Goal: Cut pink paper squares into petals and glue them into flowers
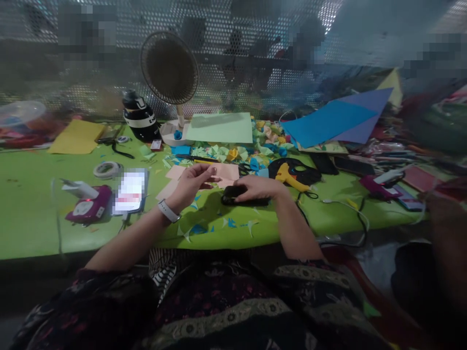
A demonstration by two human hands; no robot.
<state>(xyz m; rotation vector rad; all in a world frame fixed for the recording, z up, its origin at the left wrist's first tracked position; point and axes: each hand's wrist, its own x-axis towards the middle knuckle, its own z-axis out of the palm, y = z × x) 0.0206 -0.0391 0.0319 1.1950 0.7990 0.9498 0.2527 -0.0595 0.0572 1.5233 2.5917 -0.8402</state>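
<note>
My left hand (191,183), with a white band on its wrist, hovers over pale pink paper pieces (228,171). Its thumb and fingers are curved and apart; I cannot make out anything between them. My right hand (258,187) is closed over a dark, flattish object (228,195) on the table, covering most of it, so its kind is not clear. Small blue paper scraps (229,223) lie in front of both hands. Just beyond the right hand are a yellow glue gun (290,177) and dark scissors handles (246,168).
Crumpled coloured paper pieces (233,153) heap behind the hands, below a green sheet (222,127). A fan (170,68) and a black bottle (140,119) stand at the back. A lit phone (129,192) and a maroon power strip (89,206) lie left; cables trail right.
</note>
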